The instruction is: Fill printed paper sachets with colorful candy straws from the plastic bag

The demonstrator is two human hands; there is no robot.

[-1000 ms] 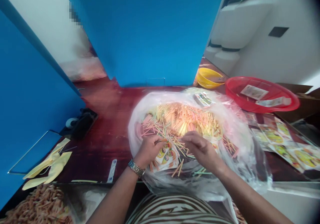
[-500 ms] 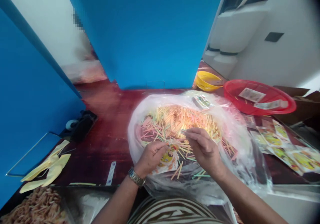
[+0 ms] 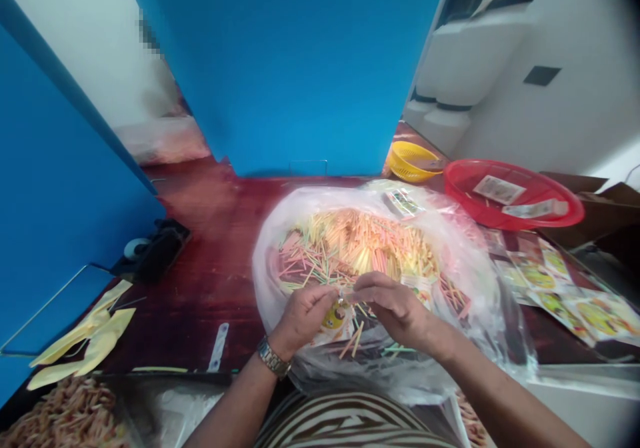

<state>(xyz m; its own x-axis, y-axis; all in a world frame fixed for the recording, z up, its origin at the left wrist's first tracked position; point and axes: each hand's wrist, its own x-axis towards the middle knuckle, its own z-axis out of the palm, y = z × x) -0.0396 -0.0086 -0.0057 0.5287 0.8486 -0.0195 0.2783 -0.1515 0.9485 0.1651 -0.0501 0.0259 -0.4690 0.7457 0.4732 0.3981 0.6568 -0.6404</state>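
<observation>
My left hand, with a metal watch at the wrist, pinches a small printed packet with a yellow cartoon picture. My right hand has its fingers closed together at the packet's upper edge, touching or nearly touching my left fingertips. Whatever lies between the right fingertips is too small to make out. Under both hands spreads a clear plastic bag bearing a heap of thin pastel sticks in pink, yellow, orange and green. Another printed packet lies on the heap, partly behind my right hand.
A red basin and a yellow basket stand at the back right. Printed packets lie at the right. On the left are a tape dispenser and yellow strips. Brownish pieces fill the lower left corner. Blue panels rise behind.
My right hand has moved left and down from over the heap to the packet's upper edge. My left hand keeps its pinch on the packet. A packet beside my right hand has come into sight.
</observation>
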